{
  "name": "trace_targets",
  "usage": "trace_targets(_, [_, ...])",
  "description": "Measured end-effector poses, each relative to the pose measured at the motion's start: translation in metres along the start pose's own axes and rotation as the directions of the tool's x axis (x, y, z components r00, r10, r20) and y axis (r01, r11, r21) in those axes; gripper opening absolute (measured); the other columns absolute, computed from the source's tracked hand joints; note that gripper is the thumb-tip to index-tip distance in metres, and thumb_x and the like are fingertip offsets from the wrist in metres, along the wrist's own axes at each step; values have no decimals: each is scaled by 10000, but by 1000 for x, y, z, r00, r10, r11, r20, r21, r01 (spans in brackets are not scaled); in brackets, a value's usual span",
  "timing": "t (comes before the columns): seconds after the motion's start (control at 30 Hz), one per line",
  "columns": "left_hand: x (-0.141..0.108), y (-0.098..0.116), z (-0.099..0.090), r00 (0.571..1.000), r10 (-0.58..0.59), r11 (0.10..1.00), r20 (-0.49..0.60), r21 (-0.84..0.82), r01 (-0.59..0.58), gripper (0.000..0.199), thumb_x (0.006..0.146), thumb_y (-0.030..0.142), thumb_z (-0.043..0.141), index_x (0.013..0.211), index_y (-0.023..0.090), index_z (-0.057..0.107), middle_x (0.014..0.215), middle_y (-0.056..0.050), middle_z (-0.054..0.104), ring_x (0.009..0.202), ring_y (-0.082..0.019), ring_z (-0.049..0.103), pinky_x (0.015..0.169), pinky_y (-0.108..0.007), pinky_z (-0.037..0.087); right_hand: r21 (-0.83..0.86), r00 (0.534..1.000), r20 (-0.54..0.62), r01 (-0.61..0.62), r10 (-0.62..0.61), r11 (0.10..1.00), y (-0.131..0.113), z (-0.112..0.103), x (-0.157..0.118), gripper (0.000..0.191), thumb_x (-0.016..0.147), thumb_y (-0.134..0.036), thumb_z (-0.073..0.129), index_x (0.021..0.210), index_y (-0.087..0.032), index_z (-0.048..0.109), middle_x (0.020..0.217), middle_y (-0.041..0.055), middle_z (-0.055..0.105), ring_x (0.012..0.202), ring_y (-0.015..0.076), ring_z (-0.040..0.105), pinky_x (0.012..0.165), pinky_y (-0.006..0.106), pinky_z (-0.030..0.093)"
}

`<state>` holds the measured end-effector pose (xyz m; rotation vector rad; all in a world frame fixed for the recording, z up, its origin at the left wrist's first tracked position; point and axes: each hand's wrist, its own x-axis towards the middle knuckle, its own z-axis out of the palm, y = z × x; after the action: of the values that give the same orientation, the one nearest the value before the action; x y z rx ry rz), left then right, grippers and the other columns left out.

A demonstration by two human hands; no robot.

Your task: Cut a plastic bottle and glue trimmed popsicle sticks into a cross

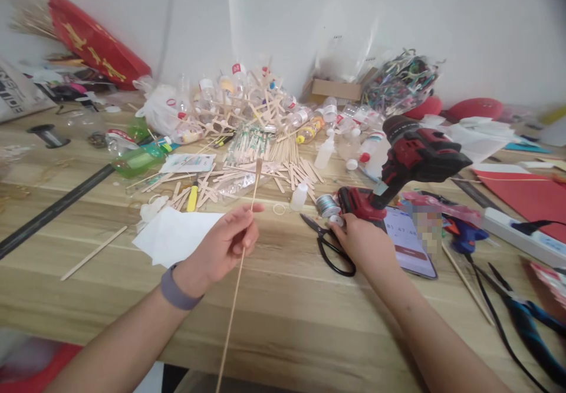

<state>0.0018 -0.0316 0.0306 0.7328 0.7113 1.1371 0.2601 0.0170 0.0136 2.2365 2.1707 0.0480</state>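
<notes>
Between the thumb and fingers of my left hand (232, 237) is a long thin wooden stick (236, 299). It slants from the table's near edge upward, and its top end looks thicker and brownish. My right hand (369, 243) reaches to the right, with its fingertips on a small white roll (336, 220). Just behind that roll stands a spool of silvery-blue thread or wire (328, 205). Black-handled scissors (335, 256) lie beside my right fingers. A red and black cordless drill (409, 151) stands on its battery right behind this hand.
Flat wooden sticks (294, 175), plastic bottles (329, 110) and small dropper bottles (299, 195) crowd the back. White paper (177, 237) lies by my left wrist. At right are a phone (409, 243), pliers (522, 316), a glue gun (466, 234) and a power strip (522, 237).
</notes>
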Motion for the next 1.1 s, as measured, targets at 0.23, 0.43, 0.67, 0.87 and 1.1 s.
trace_targets(0.23, [7,-9,-9,995,47,999,-89,26,-45,294,801,360,724,1015,174,643,498,66,528,384,-34,344,380,-131,238,-3,999,7,-35,35,999,5,-5,5,368,931,-473,484,879,-149,649,776,167,739,760,354,726,562,352,460])
trace_targets(0.43, [9,-3,-7,933,244,967,-265,-3,-254,288,851,332,678,1097,200,607,554,60,567,421,-43,413,403,-116,316,521,936,-205,352,-286,778,-1,-6,-24,285,809,-352,590,1040,-185,574,805,59,730,632,213,702,560,286,502])
trace_targets(0.67, [10,2,-11,872,350,929,-343,8,-370,279,904,218,593,1181,211,560,606,39,608,460,-58,477,425,-114,386,585,762,-252,611,-597,533,-26,5,-41,182,800,-181,533,968,-194,600,733,6,609,616,146,599,582,257,479])
trace_targets(0.87, [12,18,-17,761,464,870,-454,70,-489,177,919,160,560,1083,218,594,620,30,607,463,-53,486,445,-118,393,675,736,-63,529,-674,514,-21,-2,-42,184,761,-152,573,930,-195,631,737,3,610,610,134,574,560,238,458])
trace_targets(1.1, [13,19,-18,719,522,845,-458,162,-510,201,921,178,581,1108,252,585,628,34,607,458,-69,478,428,-150,371,728,717,24,465,-697,504,-24,-6,-44,199,754,-150,582,939,-191,645,753,6,648,624,130,591,583,230,465])
